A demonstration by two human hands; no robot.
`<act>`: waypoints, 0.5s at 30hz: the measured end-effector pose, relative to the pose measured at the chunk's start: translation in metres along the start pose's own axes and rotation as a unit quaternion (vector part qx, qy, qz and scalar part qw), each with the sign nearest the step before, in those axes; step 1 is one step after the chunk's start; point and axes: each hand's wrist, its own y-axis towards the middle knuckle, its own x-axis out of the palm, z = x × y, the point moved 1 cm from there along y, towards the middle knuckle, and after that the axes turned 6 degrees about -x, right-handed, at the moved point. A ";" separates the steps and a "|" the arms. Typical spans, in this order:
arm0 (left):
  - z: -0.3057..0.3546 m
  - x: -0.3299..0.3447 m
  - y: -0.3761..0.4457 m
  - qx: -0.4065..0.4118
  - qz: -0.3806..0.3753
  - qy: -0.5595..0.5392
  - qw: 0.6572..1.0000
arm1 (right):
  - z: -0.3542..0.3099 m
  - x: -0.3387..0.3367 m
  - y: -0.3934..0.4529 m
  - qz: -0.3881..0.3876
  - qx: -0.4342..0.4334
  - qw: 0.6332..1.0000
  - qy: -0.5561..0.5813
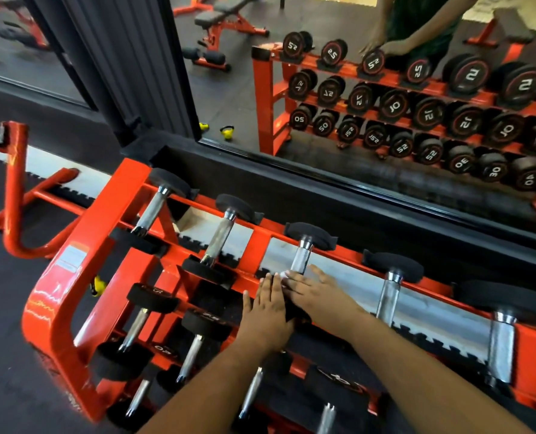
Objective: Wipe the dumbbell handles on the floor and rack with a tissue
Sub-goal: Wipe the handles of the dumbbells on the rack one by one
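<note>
on the top tier of an orange rack point(82, 233), both hands meet at the near end of the third dumbbell point(304, 255). left hand point(268, 311) lies flat, fingers straight and released, on the black near head. right hand point(318, 294) also lies with fingers extended, fingertips touching a scrap of white tissue point(284, 275) at the base of the chrome handle. whether the tissue is pinched cannot be told. neighbouring dumbbells rest on the same tier to either side; lower tiers hold more. behind the rack, a wall mirror point(235, 98) reflects the rack and the person.
</note>
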 end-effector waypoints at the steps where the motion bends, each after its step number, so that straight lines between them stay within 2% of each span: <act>1: 0.000 0.000 -0.001 0.001 -0.001 0.001 1.000 | 0.003 0.001 -0.006 -0.004 -0.023 1.000 0.016; 3: 0.001 -0.001 -0.001 0.004 0.001 0.002 1.000 | 0.011 0.003 -0.010 -0.006 -0.020 1.000 0.011; 7: 0.002 -0.003 -0.001 0.003 -0.004 0.010 1.000 | 0.004 0.005 -0.006 -0.004 0.088 0.996 0.027; 10: 0.001 -0.003 0.000 0.004 -0.004 0.009 1.000 | -0.003 0.011 -0.016 -0.018 0.034 0.997 0.066; 12: 0.001 -0.002 0.000 0.004 -0.001 0.018 1.000 | 0.006 0.014 -0.022 -0.015 0.018 0.999 0.041; 14: 0.002 -0.002 0.000 0.003 -0.002 0.028 1.000 | 0.017 0.014 -0.016 0.014 0.091 0.995 0.024; 15: 0.002 -0.002 0.000 0.002 -0.003 0.029 1.000 | 0.020 0.013 -0.010 0.024 0.145 0.988 0.053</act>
